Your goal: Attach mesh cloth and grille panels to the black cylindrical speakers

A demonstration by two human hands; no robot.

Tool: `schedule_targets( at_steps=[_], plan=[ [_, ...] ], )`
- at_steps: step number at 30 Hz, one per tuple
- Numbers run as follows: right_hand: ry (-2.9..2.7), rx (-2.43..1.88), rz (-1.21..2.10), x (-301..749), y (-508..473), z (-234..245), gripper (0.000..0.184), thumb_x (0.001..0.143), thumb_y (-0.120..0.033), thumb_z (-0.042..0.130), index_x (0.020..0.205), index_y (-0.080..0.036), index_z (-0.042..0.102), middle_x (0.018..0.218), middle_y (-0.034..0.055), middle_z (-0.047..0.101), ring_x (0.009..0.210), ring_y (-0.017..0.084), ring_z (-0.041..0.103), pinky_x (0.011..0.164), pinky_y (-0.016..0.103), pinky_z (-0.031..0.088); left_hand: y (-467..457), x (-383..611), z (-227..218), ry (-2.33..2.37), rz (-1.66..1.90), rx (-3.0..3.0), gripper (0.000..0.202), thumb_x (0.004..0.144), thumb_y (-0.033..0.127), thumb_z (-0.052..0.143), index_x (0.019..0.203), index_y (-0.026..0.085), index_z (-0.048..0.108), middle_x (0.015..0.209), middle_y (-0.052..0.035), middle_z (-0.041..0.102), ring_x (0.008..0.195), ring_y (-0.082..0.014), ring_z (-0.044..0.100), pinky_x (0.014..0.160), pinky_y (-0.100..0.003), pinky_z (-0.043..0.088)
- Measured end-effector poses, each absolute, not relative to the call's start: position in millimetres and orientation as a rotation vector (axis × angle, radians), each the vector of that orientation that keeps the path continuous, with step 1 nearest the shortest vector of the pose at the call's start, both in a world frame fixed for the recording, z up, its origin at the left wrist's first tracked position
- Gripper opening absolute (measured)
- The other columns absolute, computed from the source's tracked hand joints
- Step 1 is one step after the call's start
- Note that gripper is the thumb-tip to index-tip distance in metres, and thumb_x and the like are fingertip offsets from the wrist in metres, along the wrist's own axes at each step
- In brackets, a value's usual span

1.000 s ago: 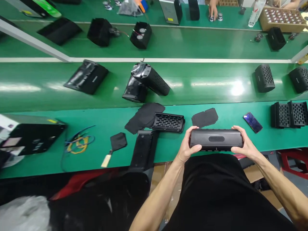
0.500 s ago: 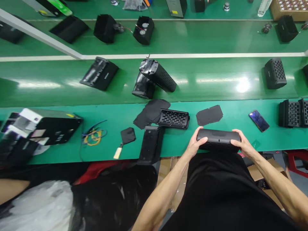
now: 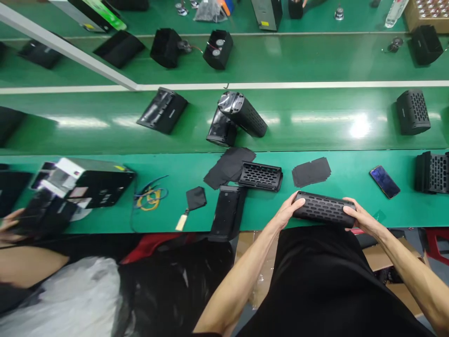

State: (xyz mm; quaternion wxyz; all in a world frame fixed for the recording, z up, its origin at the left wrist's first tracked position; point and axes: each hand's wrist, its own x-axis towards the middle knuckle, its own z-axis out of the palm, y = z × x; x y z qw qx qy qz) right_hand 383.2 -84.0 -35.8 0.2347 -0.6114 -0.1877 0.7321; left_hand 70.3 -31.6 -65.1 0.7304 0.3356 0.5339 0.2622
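Observation:
I hold a long black speaker body (image 3: 323, 209) by its two ends at the near edge of the green bench (image 3: 105, 220). Its perforated grille side faces up. My left hand (image 3: 286, 213) wraps the left end and my right hand (image 3: 358, 216) wraps the right end. Just beyond it lie a black fabric sheet (image 3: 311, 171) and a loose perforated grille panel (image 3: 261, 176). A flat black housing part (image 3: 227, 213) lies to the left, partly over the bench edge.
More fabric sheets (image 3: 228, 166) lie by the grille. A phone (image 3: 384, 181) and stacked grilles (image 3: 433, 172) are at right. Speakers (image 3: 242, 114) ride the glossy conveyor (image 3: 308, 121). A black box (image 3: 94, 183), coloured wires (image 3: 150, 196) and another person's arm (image 3: 24, 262) are at left.
I have rolled the speaker in my hands: the smooth side with the oval badge faced up before, the perforated grille faces up now. The view shifted left; a neighbour's arm came in.

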Motion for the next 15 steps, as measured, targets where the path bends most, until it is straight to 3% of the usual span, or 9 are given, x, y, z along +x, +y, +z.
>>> schedule_targets(
  at_steps=[4, 6, 12, 15],
  plan=[
    [-0.564, -1.597, 2.099, 385, -90, -31, 0.105, 0.064, -0.064, 0.095, 0.147, -0.032, 0.04, 0.126, 0.0068, 0.063, 0.085, 0.02, 0.068, 0.067, 0.038, 0.065, -34, 58, -50, 1.131, 0.5, 0.726, 0.122, 0.063, 0.064, 0.092, 0.165, 0.021, 0.04, 0.156, -0.0152, 0.058, 0.148, -0.0402, 0.049, 0.125, -0.053, 0.036],
    [-0.623, -1.556, 2.098, 382, -99, -30, 0.11, 0.063, -0.059, 0.098, 0.15, -0.031, 0.037, 0.12, 0.0057, 0.065, 0.087, 0.021, 0.069, 0.071, 0.038, 0.065, -38, 55, -44, 1.142, 0.502, 0.766, 0.124, 0.064, 0.063, 0.092, 0.167, 0.022, 0.036, 0.159, -0.0146, 0.055, 0.149, -0.0402, 0.048, 0.126, -0.053, 0.034],
    [-0.494, -1.526, 2.022, 369, -100, -44, 0.088, 0.072, -0.058, 0.091, 0.142, -0.029, 0.047, 0.112, 0.0075, 0.071, 0.072, 0.025, 0.073, 0.061, 0.043, 0.065, -32, 54, -17, 1.321, 0.537, 0.797, 0.124, 0.073, 0.08, 0.077, 0.17, 0.021, 0.027, 0.165, -0.0208, 0.046, 0.145, -0.0434, 0.051, 0.121, -0.059, 0.039],
    [-0.396, -1.502, 1.908, 365, -42, -59, 0.072, 0.071, -0.055, 0.09, 0.128, -0.026, 0.058, 0.105, 0.0093, 0.074, 0.077, 0.03, 0.074, 0.067, 0.052, 0.067, -26, 50, 36, 1.331, 0.785, 0.947, 0.101, 0.086, 0.08, 0.063, 0.166, 0.025, 0.038, 0.169, -0.0196, 0.041, 0.146, -0.0428, 0.049, 0.118, -0.059, 0.043]
  ],
)
